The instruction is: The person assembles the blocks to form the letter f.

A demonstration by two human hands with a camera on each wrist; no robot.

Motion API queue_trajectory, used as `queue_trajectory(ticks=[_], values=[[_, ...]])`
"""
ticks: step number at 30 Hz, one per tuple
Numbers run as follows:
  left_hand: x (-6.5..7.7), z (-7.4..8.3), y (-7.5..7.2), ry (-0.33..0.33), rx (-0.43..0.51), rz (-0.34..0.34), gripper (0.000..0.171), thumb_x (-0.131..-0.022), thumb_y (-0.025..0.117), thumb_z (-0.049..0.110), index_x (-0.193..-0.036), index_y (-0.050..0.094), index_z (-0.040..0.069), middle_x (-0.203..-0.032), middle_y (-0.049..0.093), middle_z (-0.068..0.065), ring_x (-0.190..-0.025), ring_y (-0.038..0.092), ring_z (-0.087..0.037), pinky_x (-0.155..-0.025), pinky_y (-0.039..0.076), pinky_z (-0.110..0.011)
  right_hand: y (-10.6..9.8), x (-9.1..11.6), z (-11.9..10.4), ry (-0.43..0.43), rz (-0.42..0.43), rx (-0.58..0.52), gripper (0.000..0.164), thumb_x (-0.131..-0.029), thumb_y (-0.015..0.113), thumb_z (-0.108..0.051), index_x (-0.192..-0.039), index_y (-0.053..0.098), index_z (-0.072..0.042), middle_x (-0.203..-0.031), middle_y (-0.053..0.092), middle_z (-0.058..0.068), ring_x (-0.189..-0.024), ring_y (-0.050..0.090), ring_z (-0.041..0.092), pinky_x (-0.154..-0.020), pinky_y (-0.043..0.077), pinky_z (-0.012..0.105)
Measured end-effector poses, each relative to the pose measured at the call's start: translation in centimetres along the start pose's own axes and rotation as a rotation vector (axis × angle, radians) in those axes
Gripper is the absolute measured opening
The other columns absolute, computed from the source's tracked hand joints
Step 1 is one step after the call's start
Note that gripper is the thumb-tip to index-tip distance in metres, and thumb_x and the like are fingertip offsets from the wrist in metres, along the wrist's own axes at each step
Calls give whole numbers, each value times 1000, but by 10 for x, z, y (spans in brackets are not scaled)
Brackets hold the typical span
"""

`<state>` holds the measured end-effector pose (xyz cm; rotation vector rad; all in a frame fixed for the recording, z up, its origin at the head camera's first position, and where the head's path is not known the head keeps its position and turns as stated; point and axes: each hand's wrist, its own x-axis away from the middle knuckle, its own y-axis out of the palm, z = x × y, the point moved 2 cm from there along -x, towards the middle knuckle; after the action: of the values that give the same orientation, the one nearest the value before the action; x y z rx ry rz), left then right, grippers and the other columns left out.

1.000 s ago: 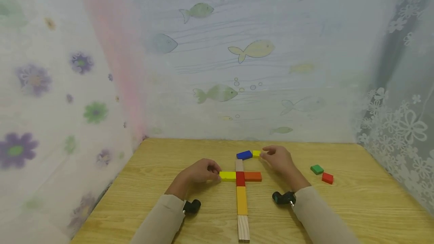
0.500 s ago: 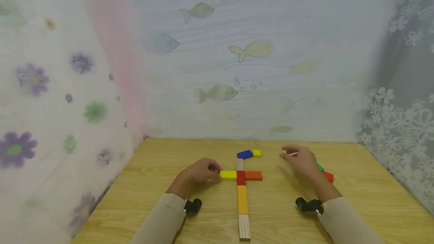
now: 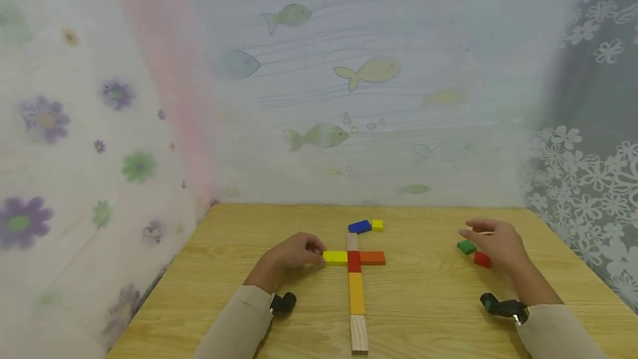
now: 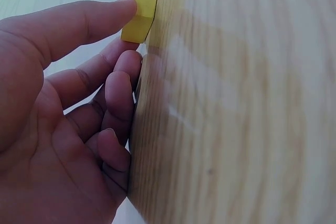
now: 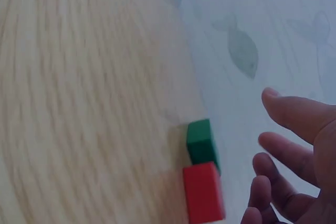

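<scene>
My left hand point(image 3: 298, 252) pinches the outer end of a long yellow block point(image 3: 335, 258) between thumb and index finger; in the left wrist view the other fingers curl against the tabletop. That block forms the left arm of a flat cross, meeting a dark red block point(image 3: 354, 262) at the centre. An orange block point(image 3: 372, 258) makes the right arm. At the right, my right hand point(image 3: 498, 242) hovers with loosely bent fingers, holding nothing. Closest to it lie a green block point(image 3: 466, 246) and a red block point(image 3: 482, 260), both apart from the fingers in the right wrist view.
A pale wooden block point(image 3: 352, 241) tops the cross; an amber block point(image 3: 356, 293) and a striped wooden block point(image 3: 358, 334) extend it downward. Beyond lie a blue block point(image 3: 360, 227) and a small yellow block point(image 3: 377, 225). A fish-patterned curtain point(image 3: 369, 176) borders the table's back edge.
My right hand has left the small yellow block at the back and moved right, over beside the green and red blocks. The left hand has kept its place on the long yellow block.
</scene>
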<state>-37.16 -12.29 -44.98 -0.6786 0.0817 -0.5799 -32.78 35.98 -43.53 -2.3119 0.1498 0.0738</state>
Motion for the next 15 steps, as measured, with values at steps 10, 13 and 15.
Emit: queue_trajectory(ticks=[10,13,15], values=[[0,-4,0,4,8,0,23,-93,78,18,-112,72,7,-96,65,-1,-83,55,-16,-76,48,-31,-3,1,17,102,-140,25,85,-94,67,-62,-144,56,5,-147,49,36,-130,47,57,-99,48,61],[-1,-3,0,9,11,-1,23,-93,78,17,-113,71,6,-97,65,-1,-84,55,-16,-77,48,-31,-3,1,17,101,-151,56,84,-92,70,-62,-142,58,5,-144,51,36,-126,51,56,-96,51,59],[-1,-4,0,15,9,-3,23,-94,77,17,-114,71,7,-98,66,-1,-85,55,-16,-78,48,-31,-3,0,17,94,-151,89,82,-91,72,-61,-139,60,5,-141,54,36,-122,53,56,-93,51,59]])
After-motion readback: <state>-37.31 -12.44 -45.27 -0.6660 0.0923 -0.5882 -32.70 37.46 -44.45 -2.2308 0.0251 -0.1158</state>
